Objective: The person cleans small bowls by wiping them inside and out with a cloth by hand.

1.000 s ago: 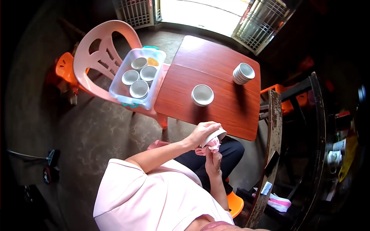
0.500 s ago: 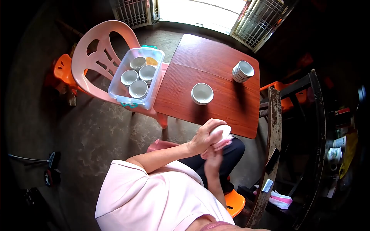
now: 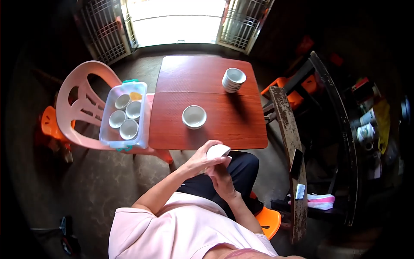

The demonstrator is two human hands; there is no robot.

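Note:
A white bowl (image 3: pixel 217 151) is tilted in my left hand (image 3: pixel 200 160), above my lap at the table's near edge. My right hand (image 3: pixel 223 181) is up against the bowl from below, with its fingers around a pink cloth that is mostly hidden now. On the red-brown table (image 3: pixel 172 82) stand a white bowl (image 3: pixel 194 117) near the middle and a stack of several white bowls (image 3: pixel 234 80) at the far right. More white bowls (image 3: pixel 129 129) sit in a clear plastic box (image 3: pixel 103 129) left of the table.
The box rests on a pink plastic chair (image 3: pixel 69 99). A worn wooden bench (image 3: pixel 290 129) stands right of the table, with a dark phone-like object (image 3: pixel 296 163) on it. Orange stools (image 3: pixel 269 221) stand near me and farther off. Barred doors (image 3: pixel 243 26) flank the bright doorway.
The view has turned, so the table and chair appear farther left and lower. The bowl in my left hand has tilted differently, and my right hand has moved up against it, hiding most of the cloth.

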